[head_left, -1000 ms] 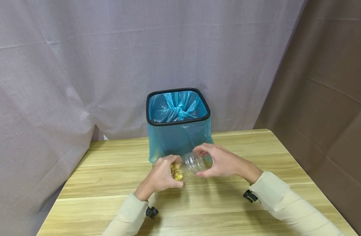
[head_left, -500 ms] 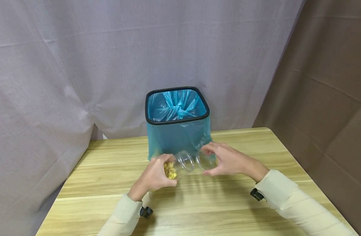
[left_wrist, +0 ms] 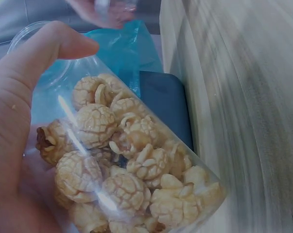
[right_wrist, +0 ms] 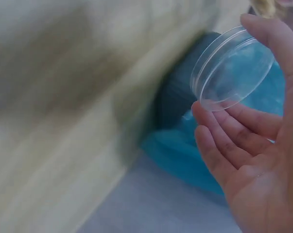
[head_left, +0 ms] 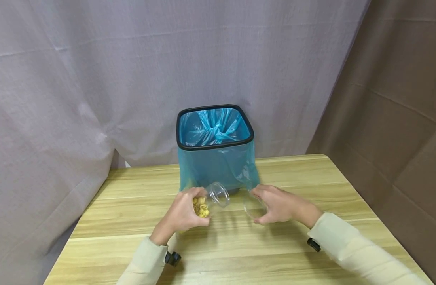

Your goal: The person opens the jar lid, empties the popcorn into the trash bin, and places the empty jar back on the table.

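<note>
My left hand (head_left: pixel 184 209) grips a clear plastic jar (head_left: pixel 218 194), tilted with its uncovered mouth toward the right. Pieces of caramel popcorn (left_wrist: pixel 124 155) fill its lower part, close up in the left wrist view. To the right, my right hand (head_left: pixel 280 205) pinches a clear round lid (right_wrist: pixel 233 70) by its edge between thumb and fingertips. A gap separates the lid from the jar's mouth. Both are held over the wooden table, in front of the bin.
Behind the hands stands a bin with a black rim (head_left: pixel 215 148) and a blue plastic bag (head_left: pixel 218 166) lining it, knotted inside. The wooden table (head_left: pixel 239 253) ends at a grey curtain (head_left: pixel 132 71) at the back and a brown one (head_left: pixel 392 118) on the right.
The lid has come away from the jar and moved right with my right hand, which is now slightly lower. My left hand has moved left with the jar and popcorn.
</note>
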Available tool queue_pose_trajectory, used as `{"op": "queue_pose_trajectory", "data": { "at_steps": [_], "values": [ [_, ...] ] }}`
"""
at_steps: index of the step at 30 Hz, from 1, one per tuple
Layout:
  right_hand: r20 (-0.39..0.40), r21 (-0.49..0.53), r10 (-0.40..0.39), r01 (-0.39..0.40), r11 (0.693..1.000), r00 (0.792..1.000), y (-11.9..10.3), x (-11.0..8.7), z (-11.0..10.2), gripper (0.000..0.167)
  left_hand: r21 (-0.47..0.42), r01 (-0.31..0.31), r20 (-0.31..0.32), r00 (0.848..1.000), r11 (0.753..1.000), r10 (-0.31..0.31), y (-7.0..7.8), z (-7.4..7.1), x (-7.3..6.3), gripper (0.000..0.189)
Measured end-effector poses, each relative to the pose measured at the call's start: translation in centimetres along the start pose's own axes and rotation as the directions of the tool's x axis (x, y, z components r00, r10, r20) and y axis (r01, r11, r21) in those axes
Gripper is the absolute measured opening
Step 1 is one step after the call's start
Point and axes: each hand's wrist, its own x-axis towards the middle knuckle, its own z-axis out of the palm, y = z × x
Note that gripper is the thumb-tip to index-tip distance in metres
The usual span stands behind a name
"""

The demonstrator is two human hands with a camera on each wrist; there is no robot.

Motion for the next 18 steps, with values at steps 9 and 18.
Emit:
{"op": "queue_pose_trajectory", "data": {
  "at_steps": [9, 18],
  "values": [
    [0.072, -0.072, 0.002, 0.003, 0.997, 0.997, 0.5, -0.6, 4.1, 0.079, 0.012, -0.001, -0.006, 1.0, 1.0, 0.001, -0.2, -0.1, -0.3, 0.068],
    [0.07, -0.16, -0.005, 0.016, 0.987, 0.998, 0.8, -0.7, 5.5, 0.077, 0.033, -0.003, -0.013, 1.0, 0.999, 0.004, -0.2, -0.3, -0.5, 0.066]
  ]
}}
